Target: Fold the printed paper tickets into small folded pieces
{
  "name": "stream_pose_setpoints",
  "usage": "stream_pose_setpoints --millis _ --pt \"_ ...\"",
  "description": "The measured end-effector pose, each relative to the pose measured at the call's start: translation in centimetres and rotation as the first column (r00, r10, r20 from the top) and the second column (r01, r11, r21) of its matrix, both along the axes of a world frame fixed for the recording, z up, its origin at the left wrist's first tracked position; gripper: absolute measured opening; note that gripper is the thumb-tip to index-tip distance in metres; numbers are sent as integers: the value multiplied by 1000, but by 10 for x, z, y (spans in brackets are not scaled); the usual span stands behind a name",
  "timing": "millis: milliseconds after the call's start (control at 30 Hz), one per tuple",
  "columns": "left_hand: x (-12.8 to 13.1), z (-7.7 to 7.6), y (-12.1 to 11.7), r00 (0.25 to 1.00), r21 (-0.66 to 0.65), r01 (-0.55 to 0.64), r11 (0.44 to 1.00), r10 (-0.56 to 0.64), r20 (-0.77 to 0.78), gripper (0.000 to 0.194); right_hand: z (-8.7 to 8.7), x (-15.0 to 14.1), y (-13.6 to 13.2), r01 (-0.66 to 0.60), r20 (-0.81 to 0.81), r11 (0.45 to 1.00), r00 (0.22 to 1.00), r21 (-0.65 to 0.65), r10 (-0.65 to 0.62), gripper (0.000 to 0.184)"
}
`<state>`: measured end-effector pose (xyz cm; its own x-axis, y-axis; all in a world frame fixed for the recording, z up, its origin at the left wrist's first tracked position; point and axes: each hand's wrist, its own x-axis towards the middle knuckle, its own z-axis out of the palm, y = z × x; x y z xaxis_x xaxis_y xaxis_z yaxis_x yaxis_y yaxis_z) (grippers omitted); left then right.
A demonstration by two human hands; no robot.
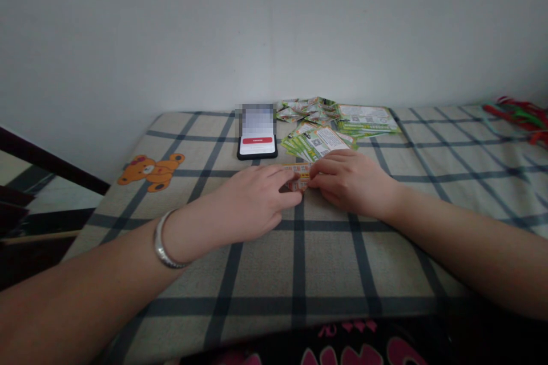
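Left hand [257,201]: palm down, half open, fingers loosely bent, thumb and forefinger parted at the near left part of a small orange-and-yellow printed card [299,170]. Right hand [351,180]: fingers curled and close together, tips at the card's right end. Whether either pinches it or only presses on it, cannot tell. Card sits between the hands, low over the desk [257,282], partly hidden by fingers.

Silver bracelet [160,242] on left wrist.

Just beyond the right hand, a fan of green-and-white leaflets [327,142]. Behind, against the wall side, folded leaflets [306,109]; to their right, a flat overlapping pile [369,119]. Phone [258,149] left of the leaflets, screen lit, red bar showing, upper part pixelated.

Farther left, orange bear figure [149,172] on the checked cloth [192,291]. Far right edge: red-and-green bundle [524,118], kind unclear.
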<state>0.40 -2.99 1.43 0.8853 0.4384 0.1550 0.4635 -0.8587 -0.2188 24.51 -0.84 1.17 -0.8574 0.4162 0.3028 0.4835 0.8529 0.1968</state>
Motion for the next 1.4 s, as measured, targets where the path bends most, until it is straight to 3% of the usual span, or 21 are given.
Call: stream_pose_setpoints --millis 467,833,1000,1400 --pt "0 -1 -1 1000 -8 -12 1000 12 13 32 7 6 6 149 96 989 985 -17 -146 18" --pt "-6 0 4 1000 -84 -10 996 11 17 32 12 8 7 117 100 993 988 21 -119 16" --pt "-10 6 8 998 -191 41 981 -32 49 37 8 7 8 188 80 982 979 2 -187 17" --pt "-12 14 9 996 -217 38 976 -19 88 40 4 9 7 192 19 979 981 -61 -191 18"
